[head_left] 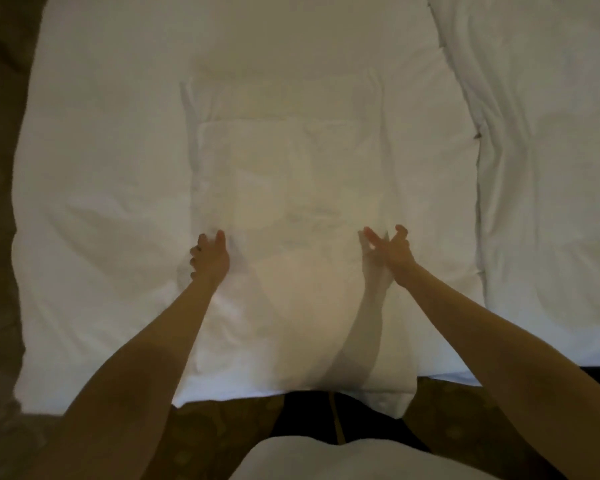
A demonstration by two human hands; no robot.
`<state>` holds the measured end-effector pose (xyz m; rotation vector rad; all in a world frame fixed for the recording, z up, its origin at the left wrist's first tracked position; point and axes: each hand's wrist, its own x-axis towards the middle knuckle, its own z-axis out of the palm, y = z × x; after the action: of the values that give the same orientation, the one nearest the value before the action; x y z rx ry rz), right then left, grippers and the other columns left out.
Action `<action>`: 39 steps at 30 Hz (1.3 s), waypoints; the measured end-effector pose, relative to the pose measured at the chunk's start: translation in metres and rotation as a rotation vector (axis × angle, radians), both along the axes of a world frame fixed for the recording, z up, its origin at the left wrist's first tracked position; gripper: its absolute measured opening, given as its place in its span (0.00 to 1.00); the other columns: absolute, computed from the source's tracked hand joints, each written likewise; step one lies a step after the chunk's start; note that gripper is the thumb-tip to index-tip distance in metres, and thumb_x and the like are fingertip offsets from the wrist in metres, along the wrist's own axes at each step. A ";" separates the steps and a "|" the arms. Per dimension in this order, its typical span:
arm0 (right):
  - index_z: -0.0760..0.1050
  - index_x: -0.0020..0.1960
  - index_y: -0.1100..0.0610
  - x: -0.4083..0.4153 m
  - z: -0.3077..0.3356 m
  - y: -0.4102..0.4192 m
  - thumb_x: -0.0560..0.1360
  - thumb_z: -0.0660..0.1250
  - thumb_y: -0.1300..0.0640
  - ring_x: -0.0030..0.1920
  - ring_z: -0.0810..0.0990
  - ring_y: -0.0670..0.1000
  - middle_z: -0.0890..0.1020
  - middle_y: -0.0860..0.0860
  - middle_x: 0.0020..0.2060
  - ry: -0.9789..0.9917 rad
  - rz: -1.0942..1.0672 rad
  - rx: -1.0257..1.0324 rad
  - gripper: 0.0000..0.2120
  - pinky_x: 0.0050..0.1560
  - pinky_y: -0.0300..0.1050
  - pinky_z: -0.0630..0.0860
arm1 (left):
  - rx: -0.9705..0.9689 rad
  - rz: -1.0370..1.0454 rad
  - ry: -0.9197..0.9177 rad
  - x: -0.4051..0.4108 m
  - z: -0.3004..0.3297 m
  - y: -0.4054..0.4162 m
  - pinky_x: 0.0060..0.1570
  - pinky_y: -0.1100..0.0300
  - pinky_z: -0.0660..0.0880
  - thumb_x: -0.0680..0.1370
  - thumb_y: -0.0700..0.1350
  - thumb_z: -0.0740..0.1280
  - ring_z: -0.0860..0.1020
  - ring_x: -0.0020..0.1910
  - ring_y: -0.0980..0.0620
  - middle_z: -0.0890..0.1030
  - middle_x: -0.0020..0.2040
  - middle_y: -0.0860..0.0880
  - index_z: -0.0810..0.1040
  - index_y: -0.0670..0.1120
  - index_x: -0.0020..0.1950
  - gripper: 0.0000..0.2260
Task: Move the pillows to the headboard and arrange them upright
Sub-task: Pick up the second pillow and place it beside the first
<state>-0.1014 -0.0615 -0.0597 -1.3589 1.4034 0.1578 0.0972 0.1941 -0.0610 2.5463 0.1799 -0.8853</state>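
Note:
White pillows lie flat in a line down the middle of the white bed [94, 168]. The nearest pillow [291, 327] overhangs the bed's front edge. A second pillow [284, 174] lies just behind it, and a third pillow [281, 95] shows faintly beyond. My left hand [210, 256] is at the near pillow's left edge, thumb up and fingers curled but apart, holding nothing. My right hand [392, 249] hovers open over the pillow's right edge and casts a shadow on it. The headboard is out of view.
A rumpled white duvet [551, 168] covers the bed's right side, separated by a seam. Dark patterned carpet [0, 168] runs along the left and below the bed's front edge. A white rounded shape [326, 459] sits at the bottom centre, close to my body.

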 end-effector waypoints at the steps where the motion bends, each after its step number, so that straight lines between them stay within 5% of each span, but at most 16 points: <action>1: 0.47 0.77 0.56 0.014 0.000 -0.008 0.70 0.69 0.39 0.73 0.61 0.64 0.59 0.60 0.75 -0.008 -0.003 -0.002 0.47 0.71 0.61 0.61 | -0.025 -0.004 -0.015 0.017 -0.002 -0.014 0.69 0.39 0.58 0.81 0.57 0.48 0.62 0.72 0.36 0.62 0.74 0.36 0.60 0.43 0.75 0.27; 7: 0.53 0.74 0.61 0.078 -0.022 -0.027 0.69 0.71 0.40 0.70 0.68 0.62 0.66 0.62 0.71 -0.016 -0.127 -0.179 0.45 0.70 0.57 0.65 | -0.064 0.080 -0.026 0.076 -0.026 -0.061 0.70 0.42 0.57 0.80 0.60 0.54 0.63 0.72 0.35 0.61 0.75 0.36 0.53 0.45 0.78 0.31; 12: 0.61 0.71 0.63 0.081 -0.053 -0.034 0.67 0.66 0.31 0.66 0.72 0.64 0.71 0.61 0.68 0.207 -0.036 -0.026 0.47 0.67 0.60 0.68 | -0.145 0.221 0.063 0.094 -0.044 -0.057 0.69 0.45 0.63 0.77 0.66 0.55 0.67 0.70 0.37 0.66 0.73 0.37 0.57 0.42 0.76 0.37; 18: 0.64 0.70 0.62 0.079 -0.042 -0.039 0.65 0.71 0.35 0.63 0.74 0.62 0.75 0.59 0.66 0.078 -0.060 0.009 0.45 0.58 0.51 0.72 | -0.343 0.351 0.081 0.080 -0.028 -0.068 0.70 0.45 0.65 0.73 0.68 0.60 0.70 0.69 0.40 0.70 0.72 0.41 0.61 0.43 0.76 0.40; 23: 0.72 0.65 0.62 0.055 -0.005 -0.058 0.63 0.75 0.39 0.55 0.79 0.60 0.80 0.57 0.59 -0.052 -0.139 0.030 0.39 0.52 0.50 0.75 | -0.457 0.355 -0.155 0.054 0.024 -0.081 0.68 0.47 0.67 0.79 0.53 0.61 0.72 0.67 0.40 0.73 0.69 0.39 0.62 0.44 0.75 0.27; 27: 0.75 0.62 0.63 0.015 0.032 -0.087 0.67 0.74 0.43 0.47 0.77 0.56 0.81 0.58 0.56 -0.171 -0.196 -0.067 0.32 0.47 0.46 0.71 | -0.543 0.321 -0.219 0.013 0.077 -0.108 0.58 0.53 0.73 0.79 0.53 0.61 0.76 0.62 0.41 0.77 0.64 0.41 0.72 0.43 0.69 0.22; 35: 0.75 0.63 0.63 -0.109 0.143 -0.193 0.71 0.71 0.47 0.55 0.80 0.58 0.81 0.58 0.57 -0.381 -0.184 -0.203 0.27 0.59 0.51 0.76 | -0.771 0.233 -0.319 -0.119 0.174 -0.206 0.56 0.53 0.73 0.81 0.50 0.58 0.76 0.60 0.40 0.79 0.61 0.38 0.74 0.38 0.66 0.20; 39: 0.75 0.63 0.62 -0.184 0.203 -0.258 0.70 0.71 0.45 0.54 0.81 0.59 0.82 0.58 0.56 -0.428 -0.174 -0.327 0.28 0.59 0.53 0.77 | -0.883 0.220 -0.319 -0.190 0.211 -0.269 0.42 0.59 0.73 0.80 0.48 0.57 0.77 0.48 0.46 0.81 0.52 0.41 0.77 0.38 0.61 0.18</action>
<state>-0.2856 -0.3195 0.1433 -1.4205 1.2040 -0.4711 -0.0928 -0.0746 0.1502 1.7527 -0.0327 -0.3370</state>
